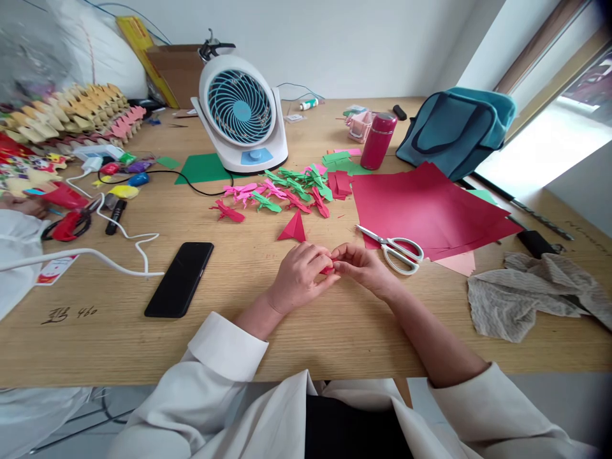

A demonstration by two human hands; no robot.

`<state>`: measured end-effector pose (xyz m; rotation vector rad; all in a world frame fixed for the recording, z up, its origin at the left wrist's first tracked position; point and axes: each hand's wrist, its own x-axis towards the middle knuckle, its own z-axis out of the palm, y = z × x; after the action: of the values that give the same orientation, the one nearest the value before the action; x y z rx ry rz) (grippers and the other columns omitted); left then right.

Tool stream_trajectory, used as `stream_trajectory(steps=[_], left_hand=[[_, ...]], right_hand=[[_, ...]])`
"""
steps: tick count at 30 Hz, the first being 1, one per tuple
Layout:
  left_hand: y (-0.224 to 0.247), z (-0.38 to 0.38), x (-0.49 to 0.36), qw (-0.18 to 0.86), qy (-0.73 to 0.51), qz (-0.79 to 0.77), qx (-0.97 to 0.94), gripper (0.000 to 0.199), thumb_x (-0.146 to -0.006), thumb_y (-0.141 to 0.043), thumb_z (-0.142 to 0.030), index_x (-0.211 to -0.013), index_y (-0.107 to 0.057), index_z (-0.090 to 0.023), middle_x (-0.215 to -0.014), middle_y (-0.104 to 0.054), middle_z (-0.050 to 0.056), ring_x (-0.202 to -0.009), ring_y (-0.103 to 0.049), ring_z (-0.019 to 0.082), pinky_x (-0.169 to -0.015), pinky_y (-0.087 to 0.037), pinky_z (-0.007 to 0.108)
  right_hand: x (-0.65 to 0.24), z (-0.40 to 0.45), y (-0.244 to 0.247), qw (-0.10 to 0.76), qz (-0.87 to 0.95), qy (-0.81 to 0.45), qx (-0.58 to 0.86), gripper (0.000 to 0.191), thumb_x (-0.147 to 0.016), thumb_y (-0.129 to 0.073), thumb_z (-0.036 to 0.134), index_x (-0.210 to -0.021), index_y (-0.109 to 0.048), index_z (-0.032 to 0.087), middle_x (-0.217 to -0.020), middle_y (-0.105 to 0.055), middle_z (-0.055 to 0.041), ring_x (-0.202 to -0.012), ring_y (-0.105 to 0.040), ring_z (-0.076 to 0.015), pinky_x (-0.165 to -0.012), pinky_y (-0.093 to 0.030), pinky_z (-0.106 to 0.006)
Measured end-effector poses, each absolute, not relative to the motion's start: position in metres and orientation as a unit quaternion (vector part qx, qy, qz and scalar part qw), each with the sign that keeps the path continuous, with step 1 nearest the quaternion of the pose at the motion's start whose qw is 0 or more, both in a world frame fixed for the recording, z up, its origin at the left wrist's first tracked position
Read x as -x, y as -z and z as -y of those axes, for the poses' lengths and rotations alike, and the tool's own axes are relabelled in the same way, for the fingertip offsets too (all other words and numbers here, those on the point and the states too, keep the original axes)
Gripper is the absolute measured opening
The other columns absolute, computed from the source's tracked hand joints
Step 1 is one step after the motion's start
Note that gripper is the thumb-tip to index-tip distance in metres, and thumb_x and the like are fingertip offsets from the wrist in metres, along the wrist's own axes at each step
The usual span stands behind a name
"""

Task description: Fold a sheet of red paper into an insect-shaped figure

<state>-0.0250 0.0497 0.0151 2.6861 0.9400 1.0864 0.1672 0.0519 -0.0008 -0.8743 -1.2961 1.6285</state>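
Between the fingertips of both hands is a small piece of folded red paper [327, 270], mostly covered by the fingers. My left hand [302, 271] grips it from the left, while my right hand [359, 266] pinches its right side. Just beyond my left hand lies a folded red paper triangle [292, 227]. Farther back sits a loose pile of small folded paper figures [291, 186] in green, pink and red. White-handled scissors [399, 250] rest to the right of my right hand, their blades partly over large red paper sheets [421, 207].
A black phone [180, 279] lies to the left. A white fan [241, 115] stands behind the paper figures. Toward the back right are a red bottle [379, 141] and a blue bag [454, 131]. A crumpled cloth [521, 296] is at the right. Another person's sleeve [19, 255] shows at far left.
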Motion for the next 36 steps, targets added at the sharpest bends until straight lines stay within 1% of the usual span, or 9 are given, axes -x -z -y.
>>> stream_trajectory(steps=[2, 4, 6, 9, 12, 18, 24, 29, 36], left_hand=[[-0.013, -0.046, 0.025, 0.097, -0.366, -0.323, -0.867, 0.011, -0.088, -0.063, -0.029, -0.087, -0.058, -0.020, -0.095, -0.065, 0.007, -0.091, -0.059, 0.021, -0.083, -0.047, 0.035], [-0.010, -0.043, 0.025, 0.136, -0.371, -0.345, -0.851, 0.004, -0.091, -0.057, -0.022, -0.088, -0.058, -0.020, -0.090, -0.064, 0.006, -0.089, -0.058, 0.020, -0.082, -0.047, 0.034], [-0.007, -0.041, 0.025, 0.156, -0.369, -0.360, -0.843, 0.007, -0.091, -0.054, -0.016, -0.086, -0.058, -0.019, -0.086, -0.063, 0.004, -0.086, -0.057, 0.018, -0.082, -0.047, 0.032], [-0.005, -0.037, 0.025, 0.169, -0.342, -0.353, -0.854, 0.009, -0.090, -0.056, -0.013, -0.083, -0.059, -0.019, -0.085, -0.064, 0.003, -0.086, -0.057, 0.018, -0.082, -0.046, 0.032], [-0.003, -0.033, 0.023, 0.178, -0.306, -0.345, -0.869, 0.008, -0.088, -0.060, -0.013, -0.084, -0.063, -0.018, -0.086, -0.063, 0.004, -0.088, -0.056, 0.018, -0.082, -0.047, 0.032], [0.001, -0.026, 0.017, 0.183, -0.234, -0.350, -0.888, 0.007, -0.089, -0.060, -0.012, -0.087, -0.064, -0.018, -0.087, -0.060, 0.003, -0.088, -0.056, 0.018, -0.081, -0.047, 0.031], [-0.001, -0.023, 0.012, 0.210, -0.207, -0.386, -0.874, 0.008, -0.090, -0.057, -0.011, -0.084, -0.059, -0.017, -0.086, -0.060, 0.002, -0.085, -0.057, 0.017, -0.078, -0.046, 0.030], [-0.002, -0.022, 0.010, 0.215, -0.197, -0.392, -0.873, 0.009, -0.087, -0.060, -0.012, -0.081, -0.056, -0.019, -0.085, -0.060, 0.001, -0.084, -0.057, 0.017, -0.075, -0.043, 0.030], [-0.003, -0.023, 0.012, 0.235, -0.195, -0.392, -0.868, 0.014, -0.084, -0.057, -0.005, -0.080, -0.058, -0.018, -0.082, -0.061, 0.001, -0.081, -0.056, 0.016, -0.076, -0.042, 0.030]], right_hand=[[-0.172, -0.050, 0.001, 0.399, 0.543, -0.651, 0.349, 0.027, -0.075, -0.080, 0.036, -0.092, -0.066, 0.019, -0.082, -0.066, -0.0002, -0.073, -0.061, -0.0122, -0.068, -0.051, -0.026], [-0.178, -0.045, 0.002, 0.374, 0.561, -0.647, 0.355, 0.026, -0.078, -0.077, 0.034, -0.094, -0.065, 0.018, -0.083, -0.067, -0.0010, -0.075, -0.063, -0.0132, -0.071, -0.051, -0.027], [-0.182, -0.037, 0.000, 0.353, 0.581, -0.628, 0.378, 0.021, -0.081, -0.072, 0.031, -0.095, -0.063, 0.018, -0.081, -0.067, -0.0011, -0.075, -0.063, -0.0140, -0.070, -0.050, -0.027], [-0.185, -0.024, -0.009, 0.304, 0.642, -0.547, 0.443, 0.013, -0.084, -0.063, 0.021, -0.096, -0.062, 0.018, -0.079, -0.066, -0.0002, -0.073, -0.061, -0.0137, -0.066, -0.047, -0.026], [-0.186, -0.014, -0.019, 0.250, 0.696, -0.454, 0.498, 0.012, -0.083, -0.058, 0.013, -0.092, -0.064, 0.018, -0.074, -0.064, 0.0013, -0.066, -0.058, -0.0121, -0.060, -0.043, -0.024], [-0.190, -0.010, -0.024, 0.172, 0.781, -0.312, 0.514, 0.016, -0.081, -0.055, 0.005, -0.089, -0.065, 0.015, -0.085, -0.060, -0.0031, -0.069, -0.055, -0.0123, -0.066, -0.041, -0.025], [-0.191, -0.016, -0.024, 0.135, 0.795, -0.301, 0.509, 0.018, -0.086, -0.052, 0.007, -0.093, -0.066, 0.016, -0.089, -0.061, -0.0042, -0.075, -0.056, -0.0133, -0.072, -0.040, -0.026], [-0.184, -0.021, -0.023, 0.095, 0.792, -0.295, 0.526, 0.002, -0.084, -0.061, 0.018, -0.084, -0.063, 0.017, -0.084, -0.057, -0.0021, -0.070, -0.052, -0.0125, -0.065, -0.035, -0.025], [-0.181, -0.023, -0.027, 0.048, 0.791, -0.282, 0.541, 0.009, -0.082, -0.061, 0.022, -0.076, -0.057, 0.018, -0.082, -0.055, -0.0012, -0.066, -0.047, -0.0117, -0.060, -0.030, -0.024]])
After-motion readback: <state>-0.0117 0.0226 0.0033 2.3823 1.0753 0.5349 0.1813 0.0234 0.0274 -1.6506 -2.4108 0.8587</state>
